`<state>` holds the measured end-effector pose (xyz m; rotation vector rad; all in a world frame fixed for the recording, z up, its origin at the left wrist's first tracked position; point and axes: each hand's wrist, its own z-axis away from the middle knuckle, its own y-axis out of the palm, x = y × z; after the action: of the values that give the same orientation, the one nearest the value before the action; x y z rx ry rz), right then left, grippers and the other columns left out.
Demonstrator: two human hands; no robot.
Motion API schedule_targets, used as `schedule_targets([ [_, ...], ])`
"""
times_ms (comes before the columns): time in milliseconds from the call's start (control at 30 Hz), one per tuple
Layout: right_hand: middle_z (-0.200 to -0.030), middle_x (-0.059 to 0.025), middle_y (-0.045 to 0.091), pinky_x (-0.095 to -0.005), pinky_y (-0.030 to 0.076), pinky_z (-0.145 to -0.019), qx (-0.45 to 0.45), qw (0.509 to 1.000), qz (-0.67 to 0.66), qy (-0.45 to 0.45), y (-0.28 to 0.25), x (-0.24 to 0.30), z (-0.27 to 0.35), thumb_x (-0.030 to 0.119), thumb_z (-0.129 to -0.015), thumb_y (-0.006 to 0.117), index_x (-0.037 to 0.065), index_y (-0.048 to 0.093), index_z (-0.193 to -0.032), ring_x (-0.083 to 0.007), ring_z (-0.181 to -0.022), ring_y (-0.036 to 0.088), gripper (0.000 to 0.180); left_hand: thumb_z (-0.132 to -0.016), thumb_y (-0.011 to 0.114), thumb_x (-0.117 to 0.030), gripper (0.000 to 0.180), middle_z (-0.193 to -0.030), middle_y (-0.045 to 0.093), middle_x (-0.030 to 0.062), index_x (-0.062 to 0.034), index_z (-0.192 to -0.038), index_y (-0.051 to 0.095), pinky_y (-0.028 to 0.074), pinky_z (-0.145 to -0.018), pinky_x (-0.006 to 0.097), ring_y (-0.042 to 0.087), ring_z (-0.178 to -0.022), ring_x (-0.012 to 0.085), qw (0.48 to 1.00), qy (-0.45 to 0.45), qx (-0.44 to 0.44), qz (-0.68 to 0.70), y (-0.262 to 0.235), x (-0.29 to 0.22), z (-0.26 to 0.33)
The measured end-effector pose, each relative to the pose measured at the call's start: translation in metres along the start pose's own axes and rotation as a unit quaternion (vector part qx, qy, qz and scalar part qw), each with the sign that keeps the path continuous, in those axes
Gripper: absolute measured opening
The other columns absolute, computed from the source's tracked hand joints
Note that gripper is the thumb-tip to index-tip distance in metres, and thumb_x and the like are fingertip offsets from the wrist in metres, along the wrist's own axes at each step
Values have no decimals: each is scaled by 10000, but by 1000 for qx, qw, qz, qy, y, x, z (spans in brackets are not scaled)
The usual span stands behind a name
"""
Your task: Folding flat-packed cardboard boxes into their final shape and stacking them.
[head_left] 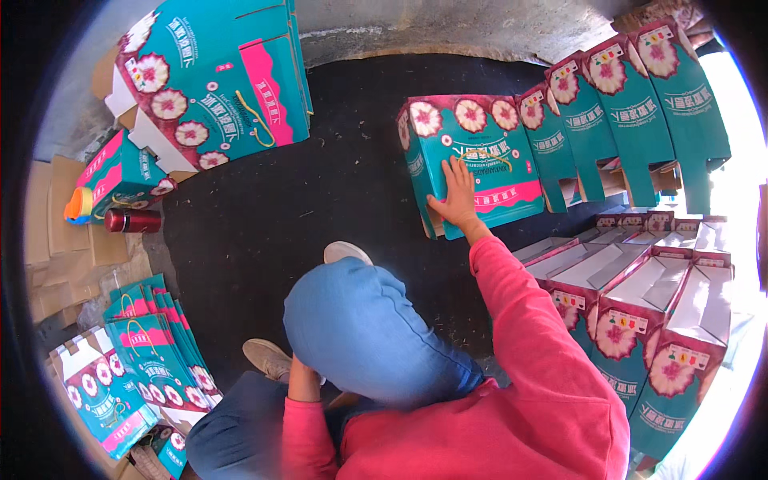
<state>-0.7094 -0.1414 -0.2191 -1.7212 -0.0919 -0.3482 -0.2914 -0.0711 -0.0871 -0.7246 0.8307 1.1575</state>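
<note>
My right hand (458, 196) rests with its fingers spread on the broad face of a folded-up carton (484, 132). This box is teal with a pink band, a yellow cord handle and pictures of cut radish slices along its far edge. Its thumb lies near the carton's left edge. To the right, the carton meets a row of similar teal boxes (596, 120). My left hand (303, 384) shows only at the wrist beside my bent knee; its fingers are hidden behind the leg, and I cannot tell what it touches.
More standing cartons (632, 280) line the right side, with pale tops. Large flat cartons (232, 80) stack at the upper left. Folded teal cartons (152, 344) lie at the lower left. A dark red flask (133, 221) lies near brown cardboard (64, 212). Black sheeting (320, 160) covers the floor.
</note>
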Motion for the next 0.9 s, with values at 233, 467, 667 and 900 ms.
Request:
schedule_targets([
  [233,-1603,-205,297,-597,261,-1160,51,997,46,33,-22,23,-9,475,-776,754,56,393,-1502,-435,-1467,270,913,-1045,537,-177,314,-1227,668,170,4,-1299,569,491,-992,349,642,-1119,249,988,92,-68,-100,-40,-14,49],
  [467,-1392,-244,569,-399,374,-1138,156,909,-382,-55,-105,206,8,422,-1023,544,-4,536,-1408,-368,-1324,521,574,-1040,527,-271,570,-1439,508,261,45,-1492,383,389,-1120,396,507,-1342,324,984,147,-102,-11,-46,-41,129],
  [667,-1355,-147,605,-357,358,-1124,311,784,-511,-164,-209,336,38,366,-1014,527,5,575,-1372,-242,-1298,530,511,-913,702,-321,889,-1527,348,332,107,-1524,219,326,-1168,458,392,-1413,447,949,215,-100,-208,-32,-35,194],
  [900,-1229,-216,646,-452,468,-1013,135,876,-110,-449,-254,426,78,172,-889,664,-12,632,-1211,-408,-1156,610,372,-962,679,-129,589,-1325,610,184,-21,-1481,422,520,-958,371,674,-1103,233,961,240,100,94,-114,-70,285],
])
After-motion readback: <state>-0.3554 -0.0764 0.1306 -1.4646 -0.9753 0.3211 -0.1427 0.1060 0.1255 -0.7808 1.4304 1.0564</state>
